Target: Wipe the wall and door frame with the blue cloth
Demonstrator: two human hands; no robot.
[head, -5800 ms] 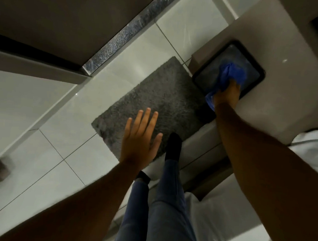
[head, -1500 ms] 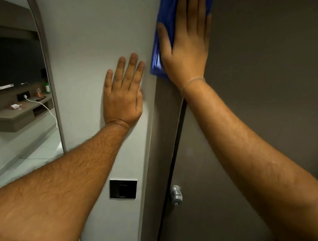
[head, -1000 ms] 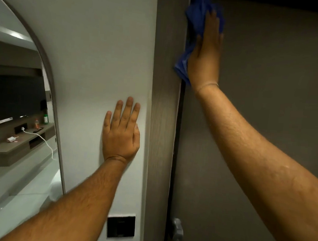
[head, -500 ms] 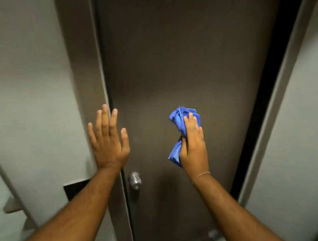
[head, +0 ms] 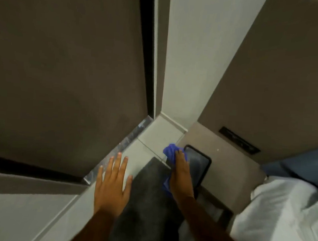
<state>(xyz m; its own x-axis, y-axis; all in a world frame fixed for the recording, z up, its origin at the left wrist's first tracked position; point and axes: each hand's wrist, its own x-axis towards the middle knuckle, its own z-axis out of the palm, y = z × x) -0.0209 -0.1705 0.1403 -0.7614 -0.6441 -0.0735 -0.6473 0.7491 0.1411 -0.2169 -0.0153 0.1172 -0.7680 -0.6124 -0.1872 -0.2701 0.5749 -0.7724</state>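
Here the blue cloth [head: 170,155] sat bunched under the right hand [head: 181,176], whose fingers [head: 180,155] lay over it, low down beside a dark tray [head: 204,170] on a brown ledge [head: 232,163]. The left hand [head: 112,184] hovered empty, fingers spread, above the floor [head: 149,138]. No streaks showed how much was wiped; judging by the cloth's place, the wall [head: 188,66] and door frame [head: 155,54] went untouched. A grey mat [head: 148,204] and white bedding [head: 279,223] crowded the corner by the door [head: 64,57].
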